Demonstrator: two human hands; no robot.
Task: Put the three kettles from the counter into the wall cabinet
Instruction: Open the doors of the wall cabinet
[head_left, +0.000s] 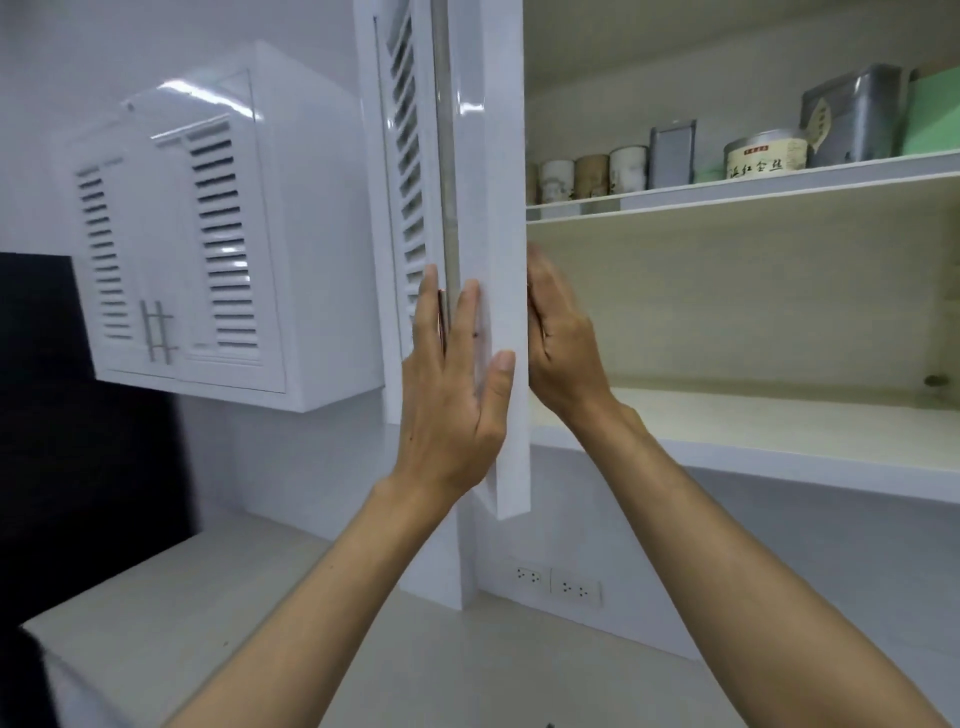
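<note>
Forearms: both rise from the bottom of the frame toward its centre, bare, converging on the door edge.
Counter (156, 597): pale surface across the lower left and lower centre; no kettle stands on the part in view.
Kettles: none visible anywhere in the frame; their place cannot be told, presumably on counter outside the view.
Left hand (447, 395): at frame centre, flat against the outer face of the door, fingers straight and together, pointing up, thumb laid along the door's edge; it presses rather than grips, nothing enclosed.
Right hand (561, 358): just right of centre, on the inner side of the same door, fingers extended upward and partly hidden behind the edge; whether they curl onto the panel cannot be told; nothing is carried.
Cabinet door (498, 260): white, louvred, seen edge-on, long axis vertical, running from the top of the frame to below the hands; it stands between the two palms.
Governing relation: door swung out toward the viewer, opening lies to its right; the right hand is the nearer to the cabinet interior.
Lower shelf (753, 421): right of centre, bare, judged the likely place for the kettles.
Upper shelf (727, 182): upper right, holds a row of tins (763, 153).
Second cabinet (197, 249): upper left, doors closed.
Wall sockets (558, 584): lower centre, on the back wall.
Stage, as judged: door being set open; no kettle yet stored.
</note>
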